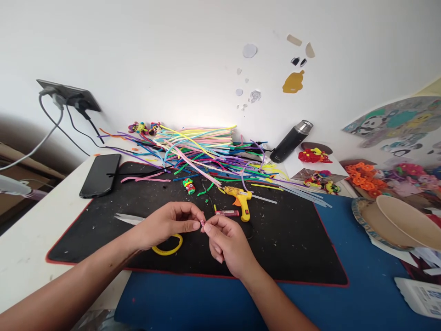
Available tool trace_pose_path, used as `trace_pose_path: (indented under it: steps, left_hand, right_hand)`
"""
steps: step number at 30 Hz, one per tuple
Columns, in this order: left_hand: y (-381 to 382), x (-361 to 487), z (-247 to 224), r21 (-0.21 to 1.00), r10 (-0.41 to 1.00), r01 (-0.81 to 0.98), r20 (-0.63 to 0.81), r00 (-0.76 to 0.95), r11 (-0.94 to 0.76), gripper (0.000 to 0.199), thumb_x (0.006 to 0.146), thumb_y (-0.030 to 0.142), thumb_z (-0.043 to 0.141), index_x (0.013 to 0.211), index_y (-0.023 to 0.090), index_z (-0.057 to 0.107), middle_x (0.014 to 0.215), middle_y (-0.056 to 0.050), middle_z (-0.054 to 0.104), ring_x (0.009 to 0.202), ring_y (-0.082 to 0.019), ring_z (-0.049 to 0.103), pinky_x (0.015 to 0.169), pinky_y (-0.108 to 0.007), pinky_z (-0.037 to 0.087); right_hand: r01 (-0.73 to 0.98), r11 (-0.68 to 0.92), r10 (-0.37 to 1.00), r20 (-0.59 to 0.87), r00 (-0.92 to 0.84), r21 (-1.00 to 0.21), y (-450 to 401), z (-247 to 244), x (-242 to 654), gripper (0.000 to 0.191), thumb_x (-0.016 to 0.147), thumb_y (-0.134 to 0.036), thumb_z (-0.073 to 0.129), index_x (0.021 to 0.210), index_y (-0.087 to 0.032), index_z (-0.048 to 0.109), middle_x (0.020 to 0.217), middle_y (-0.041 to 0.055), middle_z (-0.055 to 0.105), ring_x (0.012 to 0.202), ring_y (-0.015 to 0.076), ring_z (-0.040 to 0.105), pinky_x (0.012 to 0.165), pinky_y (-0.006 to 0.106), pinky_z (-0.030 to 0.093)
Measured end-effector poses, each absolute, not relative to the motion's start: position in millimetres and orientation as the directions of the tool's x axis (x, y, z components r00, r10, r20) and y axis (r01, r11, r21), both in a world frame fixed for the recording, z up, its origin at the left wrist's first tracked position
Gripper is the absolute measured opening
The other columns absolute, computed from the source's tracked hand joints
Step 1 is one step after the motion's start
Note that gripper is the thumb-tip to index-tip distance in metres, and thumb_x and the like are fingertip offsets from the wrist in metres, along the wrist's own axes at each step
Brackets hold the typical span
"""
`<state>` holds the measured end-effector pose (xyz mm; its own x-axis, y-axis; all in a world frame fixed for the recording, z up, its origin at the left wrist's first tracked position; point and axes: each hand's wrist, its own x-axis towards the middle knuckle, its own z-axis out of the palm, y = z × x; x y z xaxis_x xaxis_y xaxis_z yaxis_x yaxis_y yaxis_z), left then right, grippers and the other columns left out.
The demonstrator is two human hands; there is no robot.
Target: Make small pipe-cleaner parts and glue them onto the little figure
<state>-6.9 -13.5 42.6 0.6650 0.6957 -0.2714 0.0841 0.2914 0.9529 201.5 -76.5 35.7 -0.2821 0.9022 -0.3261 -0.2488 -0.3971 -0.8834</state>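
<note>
Above the black mat (275, 248), my left hand (175, 223) and my right hand (225, 239) meet at the fingertips. Both pinch a small pink piece (202, 224) between thumb and finger; its shape is mostly hidden. Scissors (167, 246) with yellow handles lie partly under my left hand and wrist. A yellow glue gun (243, 201) rests beyond my right hand, beside a small red tube (227, 213). Farther back on the mat sits a small red and green figure (189, 185) with googly eyes.
A large pile of coloured pipe cleaners (203, 142) spreads along the wall. A phone (100, 175) lies at the left, a black bottle (292, 141) leans at the back right, and bowls (406, 220) stand at the far right.
</note>
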Motion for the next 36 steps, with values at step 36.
trace_pose_path:
  steps: [36]
  left_hand:
    - [-20.4, 6.6, 41.9, 0.936, 0.730, -0.093, -0.201, 0.653, 0.341, 0.028, 0.084, 0.039, 0.087, 0.085, 0.015, 0.073, 0.077, -0.002, 0.070, 0.073, -0.014, 0.057, 0.071, -0.026, 0.044]
  right_hand:
    - [-0.411, -0.527, 0.837, -0.369, -0.405, -0.744, -83.4, 40.0, 199.5, 0.042, 0.085, -0.055, 0.082, 0.083, -0.017, 0.065, 0.045, -0.0115, 0.042, 0.033, 0.0036, 0.028, 0.038, 0.021, 0.017]
